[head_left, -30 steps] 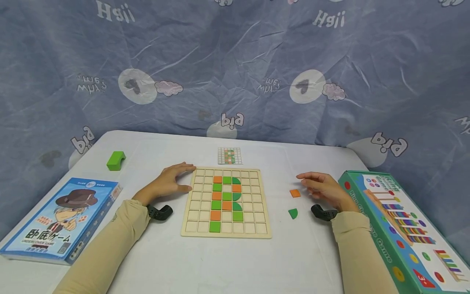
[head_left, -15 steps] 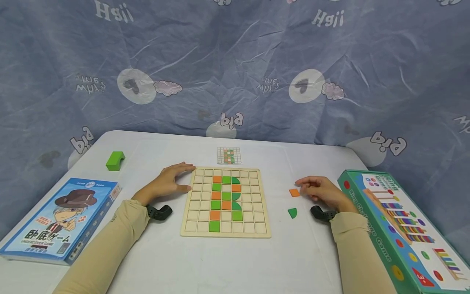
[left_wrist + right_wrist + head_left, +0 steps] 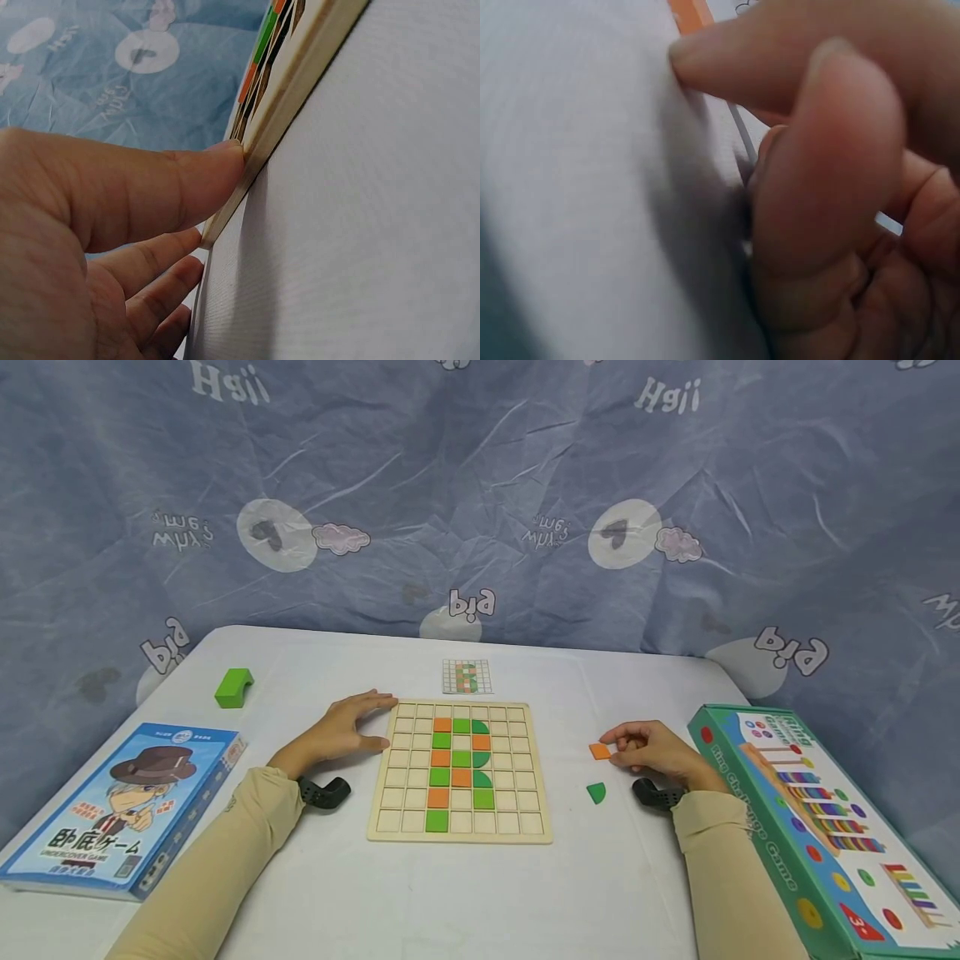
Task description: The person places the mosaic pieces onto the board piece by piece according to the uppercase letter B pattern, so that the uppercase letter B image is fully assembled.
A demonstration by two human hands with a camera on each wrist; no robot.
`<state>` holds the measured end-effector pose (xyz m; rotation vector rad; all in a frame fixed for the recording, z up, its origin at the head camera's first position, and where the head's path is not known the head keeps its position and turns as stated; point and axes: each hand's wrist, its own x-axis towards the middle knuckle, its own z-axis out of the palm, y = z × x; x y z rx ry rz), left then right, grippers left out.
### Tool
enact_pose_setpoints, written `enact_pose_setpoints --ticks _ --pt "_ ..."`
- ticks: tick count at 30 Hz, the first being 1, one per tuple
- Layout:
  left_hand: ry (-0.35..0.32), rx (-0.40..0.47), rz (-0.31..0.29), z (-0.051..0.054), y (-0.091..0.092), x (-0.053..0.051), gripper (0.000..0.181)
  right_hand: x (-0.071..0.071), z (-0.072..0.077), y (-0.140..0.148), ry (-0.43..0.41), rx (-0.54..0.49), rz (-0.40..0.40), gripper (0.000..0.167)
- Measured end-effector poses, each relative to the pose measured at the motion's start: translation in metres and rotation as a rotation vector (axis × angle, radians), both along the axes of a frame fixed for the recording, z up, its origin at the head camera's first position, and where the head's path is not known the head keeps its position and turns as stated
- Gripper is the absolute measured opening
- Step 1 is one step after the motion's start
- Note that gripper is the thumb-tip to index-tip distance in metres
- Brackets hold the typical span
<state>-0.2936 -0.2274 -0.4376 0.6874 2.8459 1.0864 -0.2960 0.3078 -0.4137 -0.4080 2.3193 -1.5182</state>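
Note:
A wooden grid board (image 3: 517,835) lies flat on the table, with orange and green tiles set in its middle columns. My left hand (image 3: 337,735) rests at the board's left edge, fingers stretched; in the left wrist view the thumb (image 3: 172,187) touches the board's rim (image 3: 259,146). Right of the board, my right hand (image 3: 656,752) pinches a square orange tile (image 3: 599,751) by its edges between thumb and index finger. The right wrist view catches only part of that tile (image 3: 691,15) past the fingertips. A green quarter-round tile (image 3: 596,792) lies just nearer.
Behind the board lies a small pattern card (image 3: 467,677). A green arch block (image 3: 234,688) stands at the far left, behind a blue game box (image 3: 127,810). Beside the right forearm is a green-edged game box (image 3: 832,827). A printed cloth (image 3: 465,485) hangs behind the table.
My right thumb and index finger have come down and closed onto the orange tile. The left hand has kept its place at the board's edge.

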Motion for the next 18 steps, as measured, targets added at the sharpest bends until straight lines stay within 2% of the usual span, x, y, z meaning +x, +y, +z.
enact_pose_setpoints --ticks 8,18 --pt "-0.012 -0.004 0.005 -0.002 0.000 -0.001 0.076 -0.001 -0.002 -0.003 0.005 0.000 -0.012 0.035" --pt "-0.006 -0.002 0.001 0.000 0.000 0.000 0.077 -0.003 0.001 -0.015 0.064 0.055 0.028 0.036"
